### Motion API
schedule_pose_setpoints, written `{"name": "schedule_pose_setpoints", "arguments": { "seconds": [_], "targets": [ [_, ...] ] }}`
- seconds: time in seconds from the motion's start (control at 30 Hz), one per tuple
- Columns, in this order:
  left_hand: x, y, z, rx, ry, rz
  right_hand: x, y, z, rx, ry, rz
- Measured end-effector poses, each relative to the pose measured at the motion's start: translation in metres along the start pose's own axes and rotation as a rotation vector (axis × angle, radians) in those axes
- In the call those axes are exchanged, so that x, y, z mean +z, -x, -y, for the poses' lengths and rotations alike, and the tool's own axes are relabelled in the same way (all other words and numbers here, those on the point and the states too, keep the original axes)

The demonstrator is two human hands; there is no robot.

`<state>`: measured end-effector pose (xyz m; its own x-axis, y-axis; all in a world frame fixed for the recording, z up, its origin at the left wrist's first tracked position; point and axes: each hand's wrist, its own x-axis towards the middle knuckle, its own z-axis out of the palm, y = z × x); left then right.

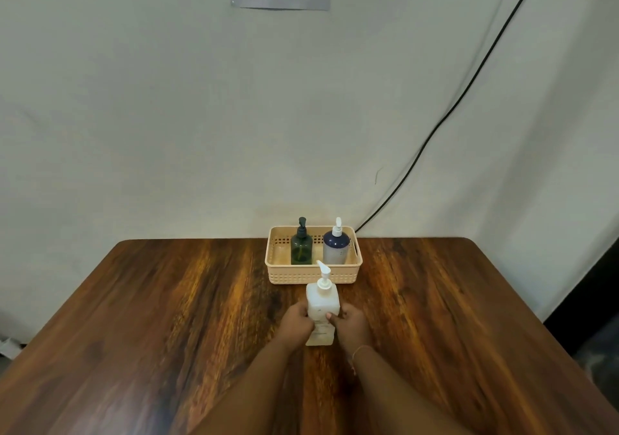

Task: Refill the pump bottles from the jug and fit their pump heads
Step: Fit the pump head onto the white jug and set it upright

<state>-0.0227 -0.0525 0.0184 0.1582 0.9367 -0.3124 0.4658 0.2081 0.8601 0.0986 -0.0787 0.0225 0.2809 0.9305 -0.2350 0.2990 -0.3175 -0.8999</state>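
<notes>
- Both hands are on the white pump bottle (322, 307), which stands upright on the wooden bench (167, 300) just in front of the basket — its white pump head is on, nozzle tilted up and away from the person.
- The left hand (297, 321) wraps the bottle's left side, fingers clamped against it; the right hand (351, 322) does the same on the right side, with a thumb tip showing on the front face.
- There's a thin bracelet on the right wrist.
- The beige basket (313, 277) sits at the far edge of the bench, close to the wall, and holds two more bottles standing upright side by side.
- On the left in the basket is the dark green bottle (301, 248) with a dark pump head fitted.
- On the right is the navy and white bottle (336, 249) with a white pump head fitted.
- A black cable (445, 116) runs diagonally down the wall to a spot behind the basket's right corner.
- The picture is a bit soft around the arms, so the finer finger detail can't be made out.
</notes>
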Motion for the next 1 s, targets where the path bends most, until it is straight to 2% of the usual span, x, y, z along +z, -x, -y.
{"name": "schedule_pose_setpoints", "arguments": {
  "seconds": [0.4, 0.67, 1.0],
  "targets": [
    [0.044, -0.031, -0.077, 0.033, 0.059, 0.191, -0.079, -0.041, 0.017, 0.0, 0.057, -0.09],
    [0.071, -0.078, -0.121, 0.152, 0.052, 0.227, -0.121, -0.095, 0.029, -0.021, 0.085, -0.146],
    [0.087, -0.15, -0.131, 0.092, 0.206, 0.195, -0.133, -0.17, 0.031, -0.042, 0.097, -0.127]
  ]
}}
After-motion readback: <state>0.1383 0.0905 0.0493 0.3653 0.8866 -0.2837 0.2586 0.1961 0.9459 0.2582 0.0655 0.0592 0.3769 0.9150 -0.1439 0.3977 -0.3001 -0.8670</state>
